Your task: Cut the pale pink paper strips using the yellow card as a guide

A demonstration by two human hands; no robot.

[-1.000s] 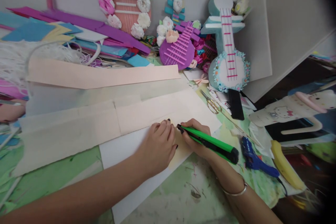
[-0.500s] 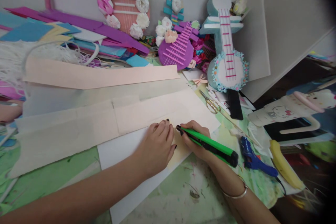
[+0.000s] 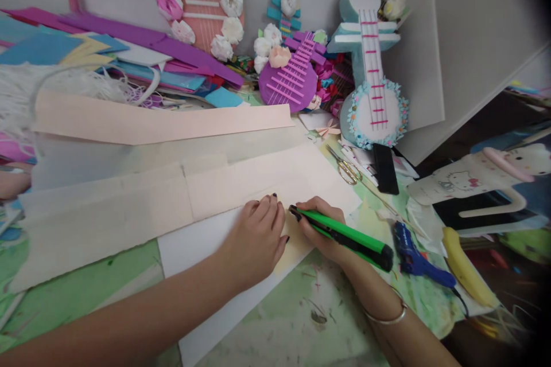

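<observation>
My right hand [image 3: 322, 228] is wrapped round a green and black utility knife [image 3: 355, 236], its black front end pointing left, close to my left fingertips. Any blade there is too small to make out. My left hand [image 3: 257, 235] lies flat with its fingers stretched out, pressing on a pale yellow sheet [image 3: 294, 245] and the edge of a long cream paper piece [image 3: 224, 186]. Underneath is a white sheet [image 3: 196, 252], angled across the green-stained table [image 3: 129, 275]. A narrow peach strip [image 3: 172, 125] lies farther back.
Gold-handled scissors [image 3: 349, 172], a black phone [image 3: 385, 169], a blue glue gun [image 3: 424, 268] and a banana [image 3: 468, 269] lie on the right. Paper instrument models, one purple [image 3: 289, 87] and one light blue [image 3: 356, 69], stand behind. Coloured foam strips [image 3: 146, 40] are heaped at back left.
Both hands, the knife and the papers stay almost exactly where they were. Only the camera view has shifted slightly.
</observation>
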